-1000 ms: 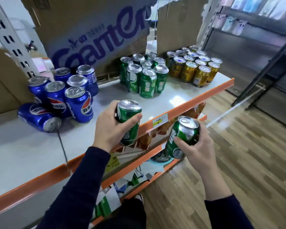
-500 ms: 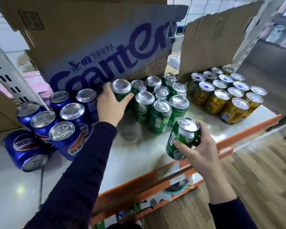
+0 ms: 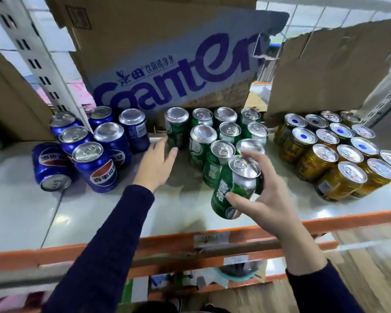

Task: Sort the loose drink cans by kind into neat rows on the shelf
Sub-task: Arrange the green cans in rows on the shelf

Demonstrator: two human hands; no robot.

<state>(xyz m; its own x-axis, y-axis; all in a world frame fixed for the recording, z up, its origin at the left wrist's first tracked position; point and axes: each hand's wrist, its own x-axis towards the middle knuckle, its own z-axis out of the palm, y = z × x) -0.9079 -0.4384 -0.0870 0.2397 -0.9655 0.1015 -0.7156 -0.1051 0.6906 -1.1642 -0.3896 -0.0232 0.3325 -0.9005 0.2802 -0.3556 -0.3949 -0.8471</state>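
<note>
A large cardboard box [image 3: 167,64] printed with blue lettering leans tilted at the rear centre. A torn plain cardboard panel [image 3: 325,71] stands to its right, and another cardboard sheet [image 3: 7,105] fills the left edge. A white slotted upright [image 3: 38,64] rises between the left sheet and the box; a second upright [image 3: 384,91] shows at far right. White tiled wall [image 3: 303,19] is visible behind. A paper price label [image 3: 211,238] sits on the orange front rail. Blurred packaged goods [image 3: 212,281] lie below. Wood-pattern floor [image 3: 370,256] occupies the lower right.
</note>
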